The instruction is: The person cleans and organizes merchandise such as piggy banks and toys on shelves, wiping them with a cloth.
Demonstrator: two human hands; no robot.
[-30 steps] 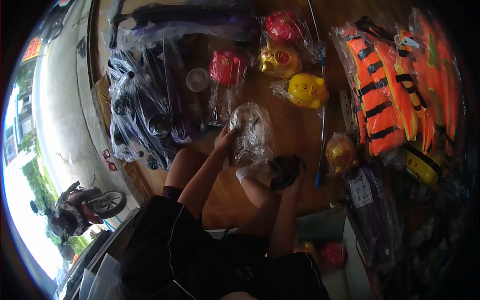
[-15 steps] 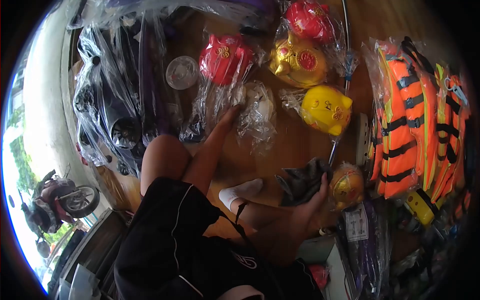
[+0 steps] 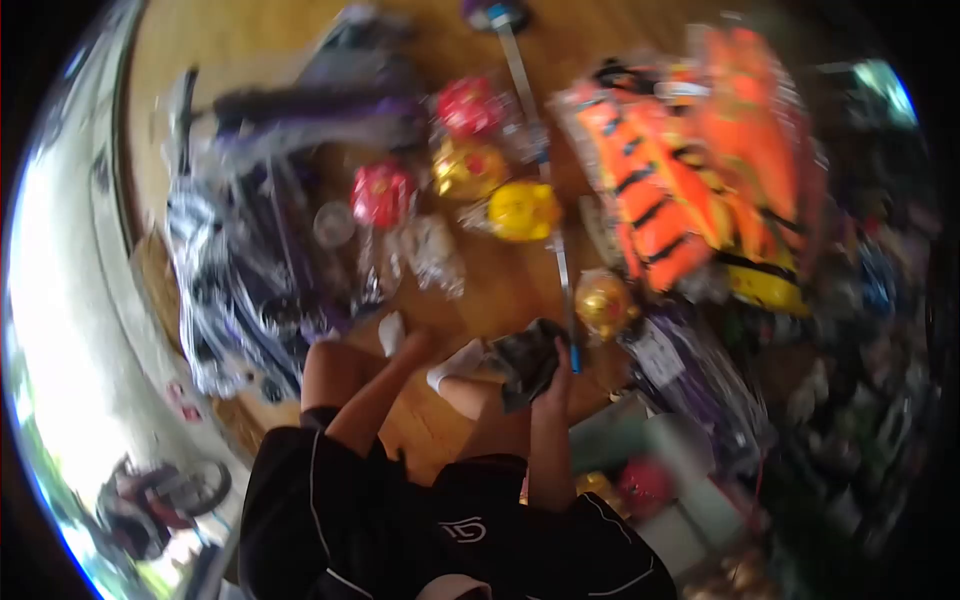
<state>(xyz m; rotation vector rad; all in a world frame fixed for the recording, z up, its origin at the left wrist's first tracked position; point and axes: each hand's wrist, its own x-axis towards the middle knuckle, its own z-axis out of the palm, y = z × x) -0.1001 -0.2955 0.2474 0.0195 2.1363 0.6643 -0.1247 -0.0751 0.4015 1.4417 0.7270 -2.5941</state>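
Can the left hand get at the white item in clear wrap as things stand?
Probably yes: the left hand, though blurred, appears empty, and only bare wooden floor shows between it and the white item.

Out beyond the left hand (image 3: 428, 343) and right hand (image 3: 562, 368) I count five bright round figures (image 3: 524, 211): two red, two gold, one yellow. There's one clear disc (image 3: 334, 224) beyond the left, one cloth (image 3: 527, 364) in the right, one pole (image 3: 563, 272) just beside it.

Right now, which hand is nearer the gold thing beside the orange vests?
Right. The right hand, holding dark cloth, is below-left of the gold thing; the left hand is farther left.
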